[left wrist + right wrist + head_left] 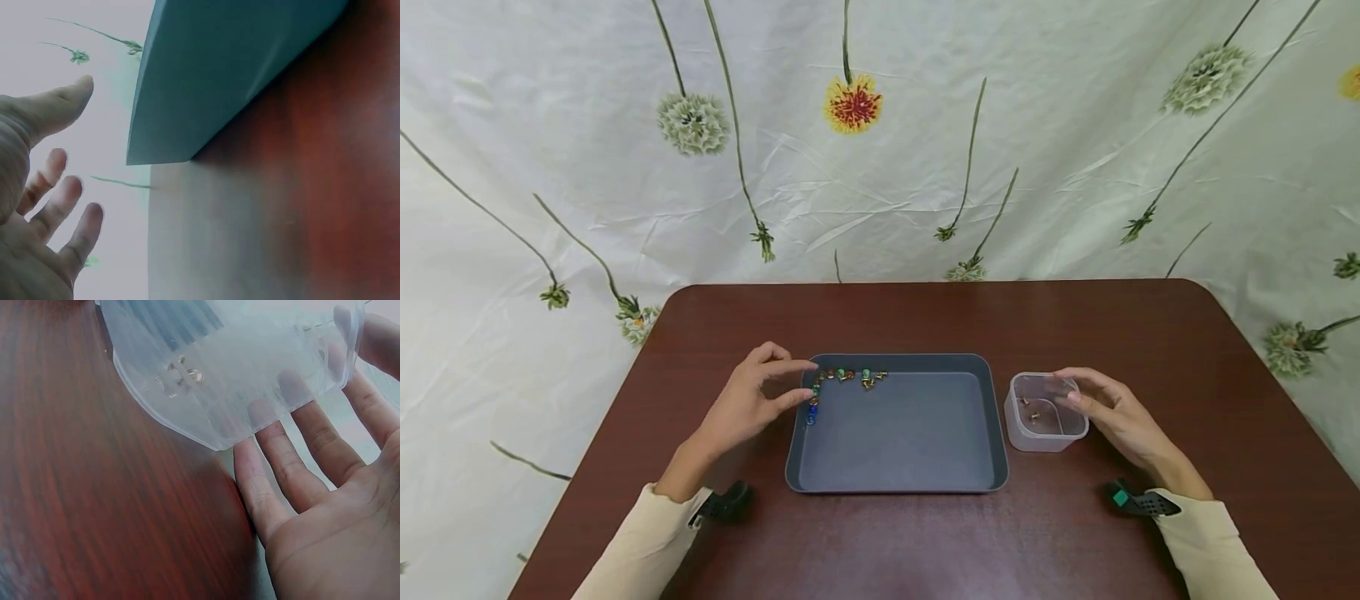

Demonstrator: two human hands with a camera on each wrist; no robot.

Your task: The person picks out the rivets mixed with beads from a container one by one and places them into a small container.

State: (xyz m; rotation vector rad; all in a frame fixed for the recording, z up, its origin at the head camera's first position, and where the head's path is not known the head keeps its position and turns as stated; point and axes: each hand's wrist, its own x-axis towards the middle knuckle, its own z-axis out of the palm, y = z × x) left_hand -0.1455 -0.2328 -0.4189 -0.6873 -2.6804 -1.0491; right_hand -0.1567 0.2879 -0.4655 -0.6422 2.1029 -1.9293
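A dark grey tray (898,433) lies on the table with small shiny beads in blue, green, amber and gold (812,408) along its left side and upper left edge. My left hand (748,400) reaches over the tray's left rim, thumb and index finger spread near the beads. The left wrist view shows nothing between those fingers. To the tray's right stands a clear plastic container (1047,442) with a few small gold pieces (184,375) inside. My right hand (1120,412) holds its right side, fingers against the outer wall and thumb at the rim.
The brown wooden table (880,542) has rounded far corners. Behind it hangs a pale flower-printed cloth (895,183). A black band (726,504) sits on the left wrist and another (1138,500) on the right. More gold beads (871,381) lie near the tray's far edge.
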